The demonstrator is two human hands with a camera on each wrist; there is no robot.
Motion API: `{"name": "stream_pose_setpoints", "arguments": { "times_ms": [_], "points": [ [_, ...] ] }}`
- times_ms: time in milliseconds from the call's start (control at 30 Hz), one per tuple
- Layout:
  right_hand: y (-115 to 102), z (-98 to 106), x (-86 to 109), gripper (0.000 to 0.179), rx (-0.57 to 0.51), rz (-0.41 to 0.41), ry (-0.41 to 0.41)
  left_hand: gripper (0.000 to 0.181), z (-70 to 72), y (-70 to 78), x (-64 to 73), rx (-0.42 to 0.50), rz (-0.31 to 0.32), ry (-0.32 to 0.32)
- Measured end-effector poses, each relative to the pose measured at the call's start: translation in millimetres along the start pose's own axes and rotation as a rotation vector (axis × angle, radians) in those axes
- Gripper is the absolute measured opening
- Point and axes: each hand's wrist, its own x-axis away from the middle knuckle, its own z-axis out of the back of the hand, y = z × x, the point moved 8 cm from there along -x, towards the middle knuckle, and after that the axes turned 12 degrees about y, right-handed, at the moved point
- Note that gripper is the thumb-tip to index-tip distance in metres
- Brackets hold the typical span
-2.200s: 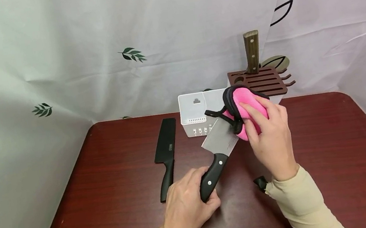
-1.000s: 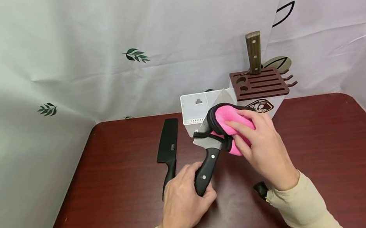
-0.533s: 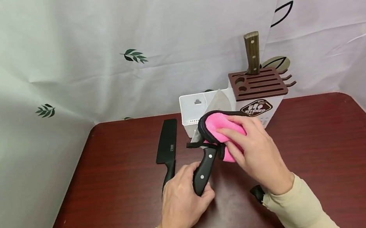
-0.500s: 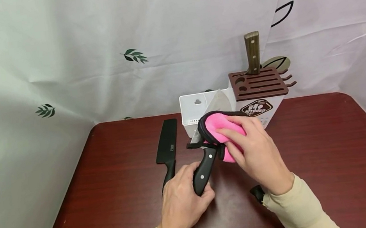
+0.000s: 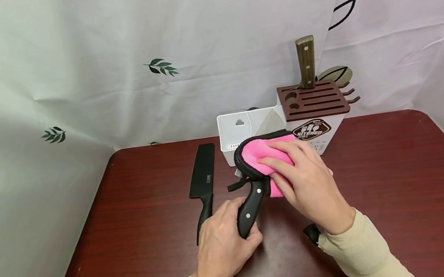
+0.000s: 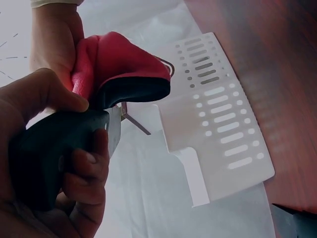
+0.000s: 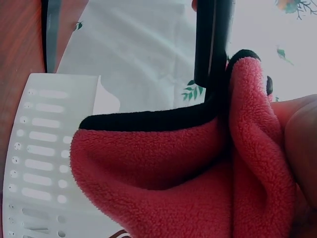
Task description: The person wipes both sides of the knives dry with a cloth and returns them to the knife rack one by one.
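Note:
My left hand [image 5: 225, 248] grips the black riveted handle of a cleaver [image 5: 251, 209], fingers curled round it in the left wrist view. Its blade points up and away, mostly hidden by a pink cloth with black edging [image 5: 265, 153]; a pale corner of the blade shows beyond the cloth. My right hand [image 5: 312, 182] pinches this cloth, which is folded around the blade close to the handle. In the right wrist view the pink cloth [image 7: 163, 173] wraps both sides of the blade at the handle's end. A black strap loop dangles from the cloth's left side.
A black knife [image 5: 203, 174] lies on the red-brown table [image 5: 135, 247] left of my hands. Behind them stands a white rack [image 5: 232, 129], joined to a knife block [image 5: 313, 101] with a brown slotted top and side hooks. A wooden-handled knife [image 5: 307, 61] stands in it.
The cloth has slid down the cleaver's blade from the upper part to the handle end, moving left and toward me. My left hand keeps its grip, shifting only slightly.

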Motion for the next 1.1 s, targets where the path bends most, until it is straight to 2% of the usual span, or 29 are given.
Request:
{"name": "stream_pose_setpoints", "arguments": {
  "times_ms": [333,700,1100],
  "points": [
    [0.3,-0.3,-0.1,0.026,0.003,0.008,0.007,0.048,-1.2,4.0,0.7,0.004,-0.036,-0.003],
    [2.0,-0.1,-0.9,0.026,0.018,0.013,0.024,0.046,-2.2,6.6,0.2,0.015,-0.05,-0.01],
    [6.7,-1.5,0.1,0.024,0.047,-0.017,0.041,0.045,-3.4,6.7,1.1,0.014,-0.052,-0.025]
  ]
}}
